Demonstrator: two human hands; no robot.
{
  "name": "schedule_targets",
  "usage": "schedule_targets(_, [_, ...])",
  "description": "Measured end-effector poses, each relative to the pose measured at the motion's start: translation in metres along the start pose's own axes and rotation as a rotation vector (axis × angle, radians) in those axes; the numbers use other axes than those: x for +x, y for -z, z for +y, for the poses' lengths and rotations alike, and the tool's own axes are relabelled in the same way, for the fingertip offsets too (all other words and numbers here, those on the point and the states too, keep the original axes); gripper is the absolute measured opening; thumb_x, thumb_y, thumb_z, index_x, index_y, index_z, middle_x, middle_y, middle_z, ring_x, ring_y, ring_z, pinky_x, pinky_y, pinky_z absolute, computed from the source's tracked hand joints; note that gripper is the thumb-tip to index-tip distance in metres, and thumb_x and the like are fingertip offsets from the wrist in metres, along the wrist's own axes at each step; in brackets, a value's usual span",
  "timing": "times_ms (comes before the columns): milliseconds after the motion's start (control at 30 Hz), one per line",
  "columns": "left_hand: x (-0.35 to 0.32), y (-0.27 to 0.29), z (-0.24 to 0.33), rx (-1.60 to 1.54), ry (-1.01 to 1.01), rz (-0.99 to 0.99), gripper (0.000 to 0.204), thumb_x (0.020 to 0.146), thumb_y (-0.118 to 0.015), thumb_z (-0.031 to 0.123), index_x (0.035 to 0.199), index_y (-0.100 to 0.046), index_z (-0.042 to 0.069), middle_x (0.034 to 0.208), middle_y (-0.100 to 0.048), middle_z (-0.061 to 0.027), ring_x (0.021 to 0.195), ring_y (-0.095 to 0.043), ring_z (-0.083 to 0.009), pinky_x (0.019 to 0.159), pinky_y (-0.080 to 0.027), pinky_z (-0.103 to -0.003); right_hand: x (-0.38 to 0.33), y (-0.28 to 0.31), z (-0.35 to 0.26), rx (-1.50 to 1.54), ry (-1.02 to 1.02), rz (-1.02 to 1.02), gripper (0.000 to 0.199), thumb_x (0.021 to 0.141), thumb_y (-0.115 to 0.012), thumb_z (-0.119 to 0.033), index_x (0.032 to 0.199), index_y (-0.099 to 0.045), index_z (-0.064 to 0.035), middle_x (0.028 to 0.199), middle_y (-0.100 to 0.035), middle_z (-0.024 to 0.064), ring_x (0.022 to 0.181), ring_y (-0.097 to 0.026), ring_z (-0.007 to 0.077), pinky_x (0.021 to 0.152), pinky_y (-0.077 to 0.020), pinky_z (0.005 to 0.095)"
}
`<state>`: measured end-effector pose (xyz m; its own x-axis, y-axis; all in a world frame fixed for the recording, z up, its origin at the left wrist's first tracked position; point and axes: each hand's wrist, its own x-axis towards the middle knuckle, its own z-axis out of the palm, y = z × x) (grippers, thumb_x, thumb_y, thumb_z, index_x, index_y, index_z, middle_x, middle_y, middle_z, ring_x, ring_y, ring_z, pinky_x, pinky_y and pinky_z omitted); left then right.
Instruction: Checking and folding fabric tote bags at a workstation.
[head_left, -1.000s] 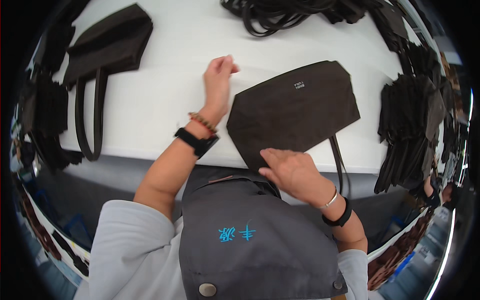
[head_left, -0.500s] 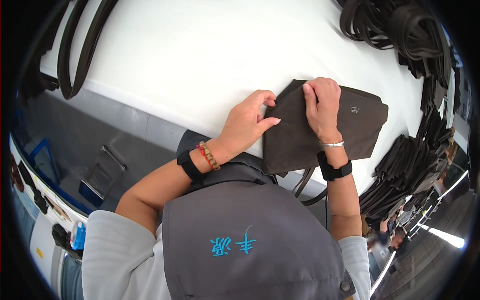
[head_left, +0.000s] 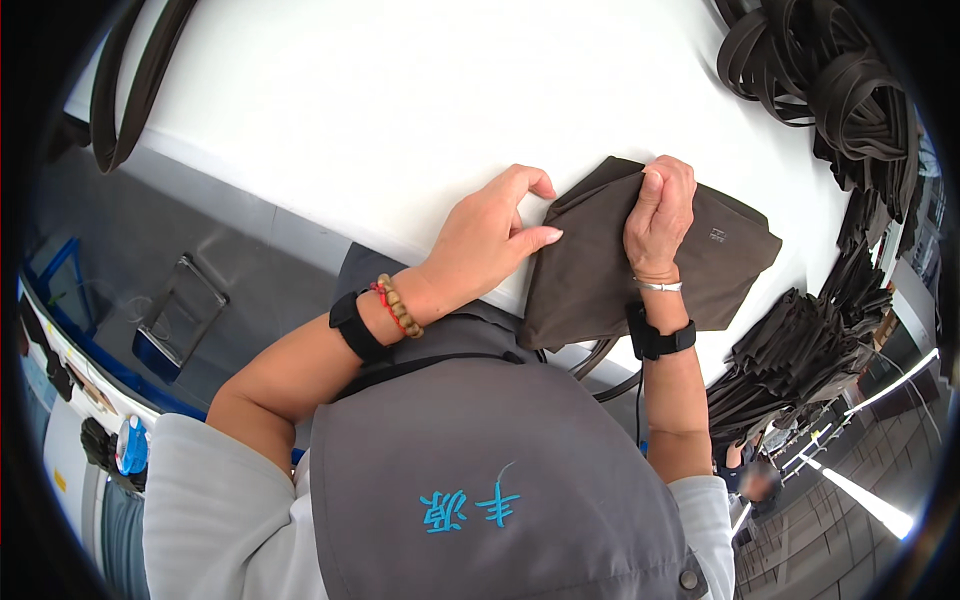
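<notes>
Setting: a white worktable (head_left: 400,110) is filling the upper half of the view, with a grey floor running along its near edge at 8 o'clock.
Bag: a dark brown fabric bag (head_left: 610,270) is lying folded on the table near its front edge, at about 3 o'clock from centre, its lower corner hanging just over the edge and its straps (head_left: 600,365) dangling below.
Left hand: the left hand (head_left: 490,235) is resting at the bag's left edge, thumb and index finger spread a little and touching the fold; it is pressing rather than gripping.
Right hand: the right hand (head_left: 660,215) is lying on top of the bag, fingers curled over the upper fold and pinching the cloth.
Surroundings: a heap of dark straps (head_left: 830,80) is sitting at 1 o'clock, a stack of dark bags (head_left: 800,350) at 4 o'clock, and a loose strap loop (head_left: 130,90) is curving at 10 o'clock.
Risk: the fold is likely springing open if either hand lifts, since the cloth looks stiff; the overhanging corner and hanging straps could be dragging the bag off the edge.
</notes>
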<state>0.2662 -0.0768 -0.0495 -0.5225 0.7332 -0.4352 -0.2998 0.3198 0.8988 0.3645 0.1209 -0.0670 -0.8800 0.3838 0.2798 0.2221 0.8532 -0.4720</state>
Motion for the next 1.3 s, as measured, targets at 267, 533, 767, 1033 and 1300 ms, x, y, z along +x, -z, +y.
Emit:
schedule_targets(267, [0.002, -0.015, -0.007, 0.212, -0.169, 0.111, 0.032, 0.080, -0.073, 0.006, 0.104, -0.053, 0.005, 0.088, -0.066, -0.0005, 0.051, -0.047, -0.0070, 0.052, -0.040, -0.025, 0.004, 0.000, 0.000, -0.047, 0.040, -0.027, 0.018, 0.098, -0.049, -0.015, 0.084, -0.052, -0.0050, 0.084, -0.054, 0.0100, 0.083, -0.052, 0.0303, 0.082, -0.0380, 0.0402])
schedule_targets(533, [0.012, 0.004, 0.001, 0.080, 0.024, -0.048, 0.021, 0.083, -0.068, 0.005, 0.097, -0.053, 0.003, 0.082, -0.066, -0.0057, 0.053, -0.050, -0.0079, 0.053, -0.043, -0.026, 0.005, -0.003, 0.000, -0.116, -0.033, -0.139, 0.021, 0.099, -0.047, -0.018, 0.084, -0.053, -0.0049, 0.084, -0.052, 0.0096, 0.085, -0.050, 0.0299, 0.084, -0.0367, 0.0402])
schedule_targets(767, [0.042, 0.002, 0.011, 0.079, -0.151, -0.151, 0.022, 0.082, -0.067, 0.006, 0.100, -0.054, 0.002, 0.089, -0.066, -0.0073, 0.066, -0.058, -0.0126, 0.061, -0.047, -0.027, 0.006, 0.001, -0.002, 0.071, -0.112, -0.096, 0.023, 0.100, -0.045, -0.018, 0.085, -0.054, -0.0031, 0.084, -0.053, 0.0102, 0.084, -0.049, 0.0300, 0.080, -0.0379, 0.0400])
schedule_targets(1033, [0.069, -0.015, 0.025, 0.379, -0.293, -0.147, 0.031, 0.078, -0.070, 0.010, 0.104, -0.054, 0.006, 0.086, -0.065, -0.0071, 0.072, -0.063, -0.0213, 0.064, -0.049, -0.035, 0.004, 0.000, 0.000, 0.083, -0.092, -0.085, 0.024, 0.101, -0.044, -0.019, 0.085, -0.054, -0.0037, 0.084, -0.054, 0.0101, 0.084, -0.050, 0.0300, 0.080, -0.0382, 0.0403])
schedule_targets(1300, [0.067, -0.021, 0.024, 0.445, -0.244, -0.145, 0.028, 0.080, -0.069, 0.010, 0.105, -0.056, 0.008, 0.076, -0.065, -0.0035, 0.070, -0.064, -0.0202, 0.062, -0.048, -0.036, 0.003, 0.000, 0.001, 0.095, -0.094, -0.098, 0.024, 0.101, -0.045, -0.020, 0.086, -0.055, -0.0044, 0.085, -0.055, 0.0096, 0.085, -0.050, 0.0298, 0.081, -0.0381, 0.0406])
